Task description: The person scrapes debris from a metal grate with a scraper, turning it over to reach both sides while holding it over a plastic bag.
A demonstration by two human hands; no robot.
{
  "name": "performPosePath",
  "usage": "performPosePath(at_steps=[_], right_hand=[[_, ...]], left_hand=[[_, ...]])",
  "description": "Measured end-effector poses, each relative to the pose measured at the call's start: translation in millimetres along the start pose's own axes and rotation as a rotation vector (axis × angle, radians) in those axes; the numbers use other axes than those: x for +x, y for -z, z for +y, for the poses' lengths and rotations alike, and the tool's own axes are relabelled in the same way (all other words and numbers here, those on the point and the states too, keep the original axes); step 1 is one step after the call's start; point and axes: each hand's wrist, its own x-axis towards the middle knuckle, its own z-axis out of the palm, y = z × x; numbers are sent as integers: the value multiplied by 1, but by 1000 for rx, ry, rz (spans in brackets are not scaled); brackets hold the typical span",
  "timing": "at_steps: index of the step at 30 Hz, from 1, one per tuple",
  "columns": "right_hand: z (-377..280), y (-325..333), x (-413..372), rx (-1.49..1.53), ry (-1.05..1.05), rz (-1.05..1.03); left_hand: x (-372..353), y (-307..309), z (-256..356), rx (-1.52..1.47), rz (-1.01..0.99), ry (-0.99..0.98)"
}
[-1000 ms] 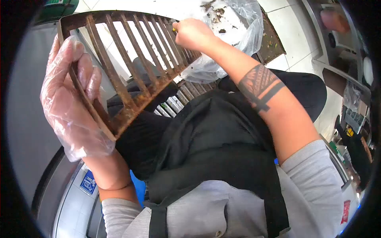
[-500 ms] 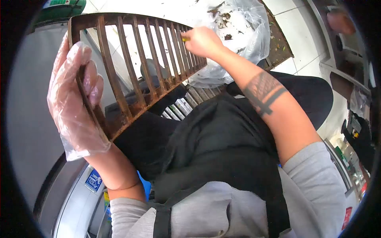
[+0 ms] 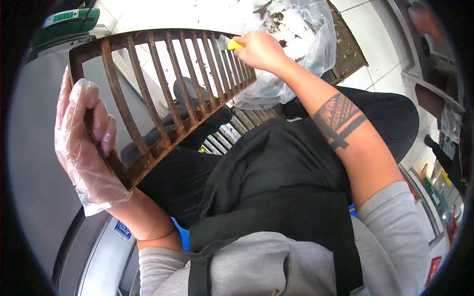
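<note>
While the hands (image 3: 85,145) separately clamp a grate (image 3: 180,132) and a yellow-handled tool (image 3: 234,45), the plastic bag (image 3: 321,47) holds dark debris (image 3: 274,20).

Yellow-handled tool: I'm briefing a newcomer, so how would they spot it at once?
Find the big, rusty slatted grate, tilted across the upper left. Near its top right, the right hand holds the small tool. Its bright yellow handle sets it apart from the brown slats beside it.
</note>
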Motion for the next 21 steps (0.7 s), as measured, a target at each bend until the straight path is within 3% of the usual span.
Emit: performPosePath(at_steps=[7, 11, 21], right_hand=[[14, 41, 55, -123, 102, -258], [33, 37, 65, -117, 225, -208], [55, 21, 81, -42, 220, -242]], left_hand=[[5, 5, -2, 188, 25, -18], [5, -8, 5, 219, 81, -26], [7, -9, 3, 279, 127, -22]])
